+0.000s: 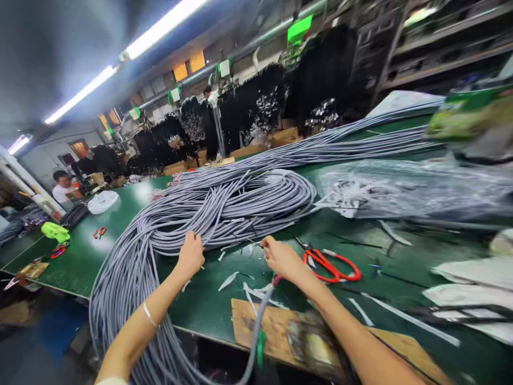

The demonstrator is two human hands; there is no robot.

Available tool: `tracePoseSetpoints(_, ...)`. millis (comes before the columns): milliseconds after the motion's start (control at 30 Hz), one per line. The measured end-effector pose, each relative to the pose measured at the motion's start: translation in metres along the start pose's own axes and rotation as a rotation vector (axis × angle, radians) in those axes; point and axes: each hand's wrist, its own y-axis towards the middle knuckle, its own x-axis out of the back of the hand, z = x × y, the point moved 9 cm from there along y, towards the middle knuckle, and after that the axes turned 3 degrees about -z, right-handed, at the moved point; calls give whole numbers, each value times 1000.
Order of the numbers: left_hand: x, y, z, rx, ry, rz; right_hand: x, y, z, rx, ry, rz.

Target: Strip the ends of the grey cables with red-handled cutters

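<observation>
A large coil of grey cables (224,206) lies on the green table (208,299), and many strands hang over its front edge. My left hand (191,254) is closed at the near side of the coil; what it grips is too small to name. My right hand (280,258) is pinched near a thin dark strand, with a grey cable end (262,313) rising just below it. Red-handled scissors (334,267) lie right beside my right hand. White strips (229,280) are scattered between and around both hands.
A wooden board (256,323) with a blurred device sits at the front edge. Plastic-wrapped material (412,190) lies at the right. Small red scissors (100,232) and a green object (55,232) are at the left. A person (63,187) is at the far left.
</observation>
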Motion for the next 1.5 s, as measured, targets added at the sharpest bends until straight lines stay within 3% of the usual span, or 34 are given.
tracePoseSetpoints(100, 9, -38, 7, -80, -20, 93, -7, -2, 16, 37, 30, 6)
tracePoseSetpoints(200, 5, -77, 5, -244, -150, 304, -21, -7, 32, 109, 50, 101)
tracePoseSetpoints(267, -6, -101, -1, -335, -318, 499, -31, -13, 39, 160, 49, 189)
tracePoseSetpoints(367, -31, -124, -10, -321, -577, 829, -38, -20, 41, 191, 12, 269)
tracePoseSetpoints(467, -54, -122, -25, -307, -647, 1026, -36, -21, 37, 158, -68, 286)
tracePoseSetpoints(533, -63, -99, -37, -307, -579, 958, -30, -19, 34, 110, -127, 255)
tracePoseSetpoints(633, -63, -52, -56, -280, -441, 659, -9, -17, 28, -8, -217, 131)
tracePoseSetpoints(767, -62, -25, -82, -296, -422, 473, 31, -18, 19, -164, -300, -68)
tracePoseSetpoints(833, -54, -17, -75, -249, -438, 347, 49, -20, 16, -221, -318, -142)
tracePoseSetpoints(967, -36, -20, -29, -56, -489, 180, 63, -23, 9, -278, -300, -199)
tracePoseSetpoints(1100, -35, -54, -4, 45, -597, 229, 46, -18, 8, -228, -173, -117)
tracePoseSetpoints(1200, -47, -83, -8, 49, -739, 384, 20, -13, 16, -125, 22, 8)
tracePoseSetpoints(1300, -50, -95, -21, -77, -660, 461, -4, -13, 33, -6, 222, 153)
tracePoseSetpoints(1367, -35, -84, -27, -168, -562, 302, -16, -16, 42, 42, 300, 232)
tracePoseSetpoints(1500, 19, -40, -38, -119, -626, -241, -30, -23, 47, 78, 332, 314)
